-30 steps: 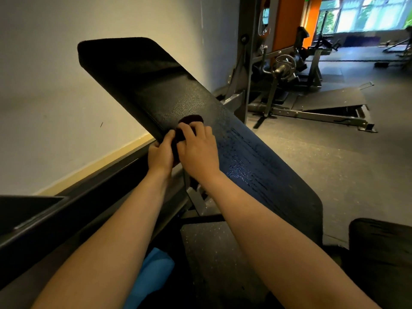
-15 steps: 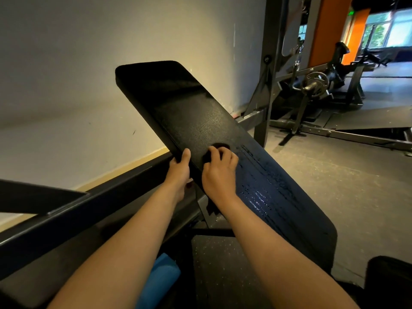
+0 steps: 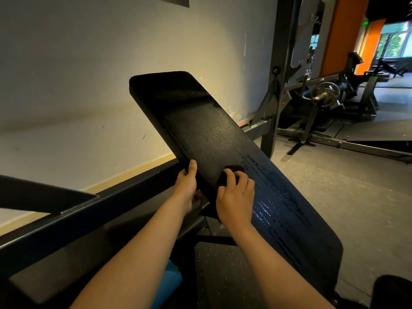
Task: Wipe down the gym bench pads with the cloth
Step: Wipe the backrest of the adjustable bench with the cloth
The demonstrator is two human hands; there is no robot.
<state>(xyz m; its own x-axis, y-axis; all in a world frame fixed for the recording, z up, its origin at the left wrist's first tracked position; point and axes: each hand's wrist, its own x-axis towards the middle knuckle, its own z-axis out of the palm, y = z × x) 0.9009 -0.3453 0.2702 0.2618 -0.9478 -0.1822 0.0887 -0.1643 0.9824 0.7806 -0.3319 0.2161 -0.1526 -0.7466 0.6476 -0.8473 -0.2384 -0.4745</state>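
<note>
A long black inclined bench pad (image 3: 200, 121) runs from upper left to lower right. Its lower half shows wet streaks (image 3: 274, 197). My right hand (image 3: 236, 197) presses a small dark cloth (image 3: 233, 169) flat against the pad's middle; only the cloth's top edge shows above my fingers. My left hand (image 3: 186, 186) grips the pad's left edge, thumb on the top surface and fingers hidden under it.
A pale wall (image 3: 89, 85) stands close on the left, with a dark steel frame rail (image 3: 89, 210) below it. A rack upright (image 3: 276, 85) and a weight machine (image 3: 325, 97) stand behind on grey rubber floor (image 3: 334, 186). Something blue (image 3: 171, 277) lies below my left arm.
My left hand has left the cloth and taken the pad's left edge. The right hand with the cloth has slid rightward toward the pad's middle. The camera has tilted up and left.
</note>
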